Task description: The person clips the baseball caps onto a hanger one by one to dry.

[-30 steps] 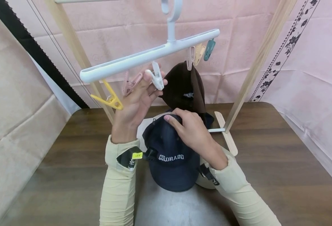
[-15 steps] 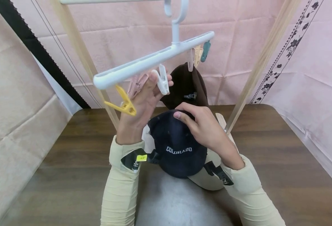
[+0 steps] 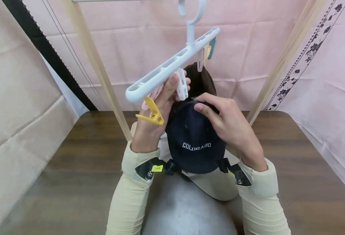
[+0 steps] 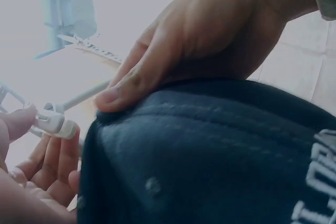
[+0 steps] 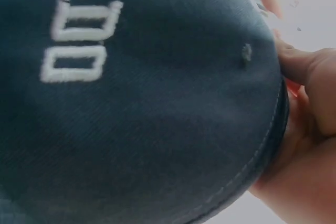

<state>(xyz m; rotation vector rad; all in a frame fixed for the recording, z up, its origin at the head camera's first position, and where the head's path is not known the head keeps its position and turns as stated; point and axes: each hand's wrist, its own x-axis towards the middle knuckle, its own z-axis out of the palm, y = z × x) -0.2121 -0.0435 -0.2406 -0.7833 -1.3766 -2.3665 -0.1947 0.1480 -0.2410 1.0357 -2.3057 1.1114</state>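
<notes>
My left hand pinches a white clothespin that hangs from the pale blue hanger. In the left wrist view the same clothespin sits between thumb and fingers. My right hand grips the crown of a navy cap lettered COLORADO, thumb in front. The cap is upright, its top just below the white clothespin and apart from it. Its front fills most of the right wrist view. Beside my left hand dangle a yellow clothespin and a pink one.
Behind, a dark brown cap hangs from a pale pink clothespin. Beige and teal clothespins hang near the hanger's far end. A beige cap brim lies below the navy cap. Wooden posts rise on both sides of the brown table.
The navy cap has risen with my right hand toward the white clothespin, moving right in the head view. The hanger has swung, its near end coming right and lower. My left hand keeps its pinch.
</notes>
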